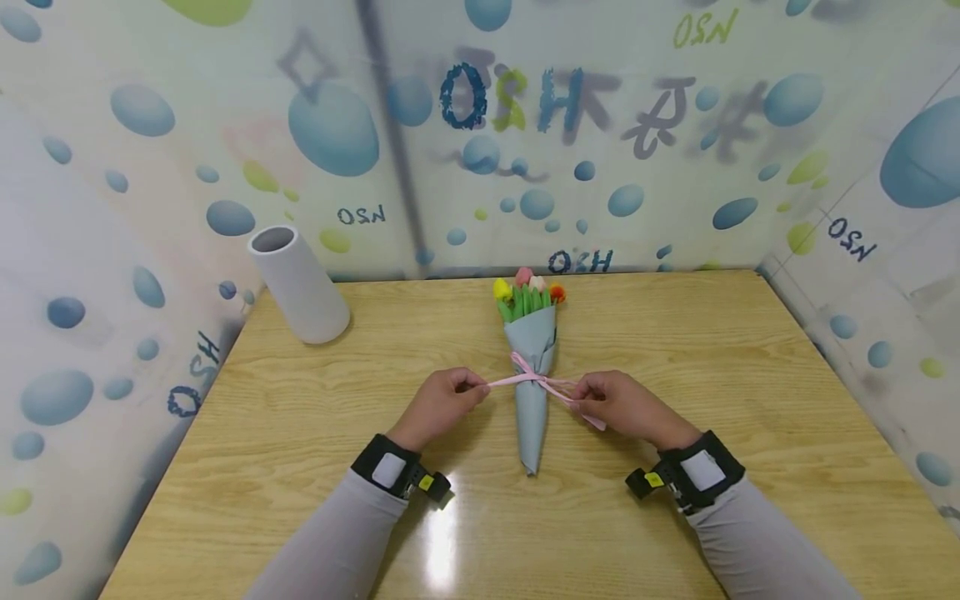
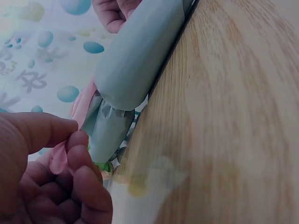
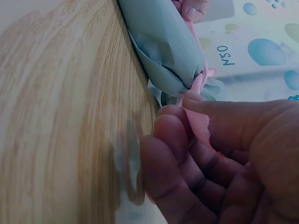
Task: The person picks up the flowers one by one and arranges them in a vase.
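A bouquet of tulips (image 1: 531,292) in blue-grey wrapping paper (image 1: 532,417) lies on the table, blooms toward the back wall. Around its middle runs a pink ribbon (image 1: 529,377), crossed at the front with a small loop above. My left hand (image 1: 442,404) pinches one ribbon end between thumb and forefinger, pulled out taut to the left. On the other side my right hand (image 1: 626,406) pinches ribbon close to the knot, and a tail hangs past its fingers. In the right wrist view, the ribbon (image 3: 198,123) comes out between thumb and fingers.
A white vase (image 1: 300,287) stands at the table's back left corner. The wooden table (image 1: 712,350) ends at a wall sheet (image 1: 637,167) printed with blue and green ovals. Each wrist wears a black strap with a small camera.
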`<action>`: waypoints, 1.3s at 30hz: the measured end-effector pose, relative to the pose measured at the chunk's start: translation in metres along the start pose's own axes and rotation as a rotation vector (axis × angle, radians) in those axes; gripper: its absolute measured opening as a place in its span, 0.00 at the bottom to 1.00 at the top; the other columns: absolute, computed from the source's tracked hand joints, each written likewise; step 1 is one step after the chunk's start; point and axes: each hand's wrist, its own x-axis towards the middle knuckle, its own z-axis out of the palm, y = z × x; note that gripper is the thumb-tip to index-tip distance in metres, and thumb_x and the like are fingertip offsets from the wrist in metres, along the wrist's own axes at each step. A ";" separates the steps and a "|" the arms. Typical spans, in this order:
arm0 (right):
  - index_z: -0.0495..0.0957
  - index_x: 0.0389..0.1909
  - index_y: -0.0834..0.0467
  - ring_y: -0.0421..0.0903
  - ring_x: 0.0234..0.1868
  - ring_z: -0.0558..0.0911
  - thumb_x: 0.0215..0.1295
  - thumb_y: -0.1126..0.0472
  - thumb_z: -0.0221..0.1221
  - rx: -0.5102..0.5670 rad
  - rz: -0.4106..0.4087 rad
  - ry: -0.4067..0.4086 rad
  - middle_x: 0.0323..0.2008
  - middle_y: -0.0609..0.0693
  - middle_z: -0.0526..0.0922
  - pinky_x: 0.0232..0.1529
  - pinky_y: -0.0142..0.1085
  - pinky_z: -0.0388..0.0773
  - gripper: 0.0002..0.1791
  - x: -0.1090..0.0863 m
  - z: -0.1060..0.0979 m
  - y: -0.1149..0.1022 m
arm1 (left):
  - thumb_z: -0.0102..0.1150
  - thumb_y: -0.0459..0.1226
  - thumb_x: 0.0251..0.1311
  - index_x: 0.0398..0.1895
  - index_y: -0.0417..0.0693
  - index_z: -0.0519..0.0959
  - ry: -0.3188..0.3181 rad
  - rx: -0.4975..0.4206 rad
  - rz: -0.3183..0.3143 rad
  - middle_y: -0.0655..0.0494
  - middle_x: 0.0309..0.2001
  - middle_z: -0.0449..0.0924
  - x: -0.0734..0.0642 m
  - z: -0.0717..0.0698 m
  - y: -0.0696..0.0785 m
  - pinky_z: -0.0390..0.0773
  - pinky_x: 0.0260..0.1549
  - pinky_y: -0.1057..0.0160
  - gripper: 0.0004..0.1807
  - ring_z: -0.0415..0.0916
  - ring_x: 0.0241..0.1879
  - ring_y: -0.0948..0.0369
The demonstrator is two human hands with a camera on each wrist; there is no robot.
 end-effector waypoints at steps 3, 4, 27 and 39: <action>0.83 0.38 0.55 0.43 0.28 0.75 0.72 0.60 0.63 -0.005 -0.003 -0.010 0.28 0.46 0.80 0.26 0.31 0.70 0.04 -0.001 -0.001 0.000 | 0.64 0.42 0.69 0.39 0.49 0.87 0.000 0.001 0.000 0.59 0.26 0.75 0.000 0.000 0.000 0.69 0.25 0.64 0.07 0.68 0.25 0.61; 0.83 0.38 0.55 0.43 0.28 0.75 0.72 0.60 0.63 -0.007 -0.007 -0.013 0.28 0.46 0.80 0.26 0.31 0.70 0.04 -0.001 -0.002 0.000 | 0.64 0.41 0.69 0.39 0.49 0.87 0.001 0.002 -0.001 0.59 0.26 0.75 0.000 0.000 0.000 0.68 0.25 0.64 0.07 0.68 0.25 0.61; 0.83 0.39 0.56 0.44 0.25 0.74 0.74 0.60 0.62 0.015 0.001 0.008 0.25 0.46 0.79 0.24 0.31 0.68 0.04 -0.003 -0.004 -0.001 | 0.64 0.41 0.68 0.40 0.49 0.87 0.040 0.020 -0.024 0.58 0.27 0.76 -0.004 -0.007 -0.004 0.68 0.26 0.64 0.07 0.67 0.26 0.60; 0.83 0.40 0.56 0.44 0.24 0.73 0.74 0.59 0.62 0.026 0.025 0.001 0.24 0.47 0.78 0.23 0.32 0.67 0.05 -0.001 -0.006 0.002 | 0.64 0.41 0.68 0.40 0.48 0.87 0.051 0.046 -0.039 0.57 0.28 0.78 -0.006 -0.012 -0.008 0.69 0.27 0.63 0.08 0.68 0.27 0.59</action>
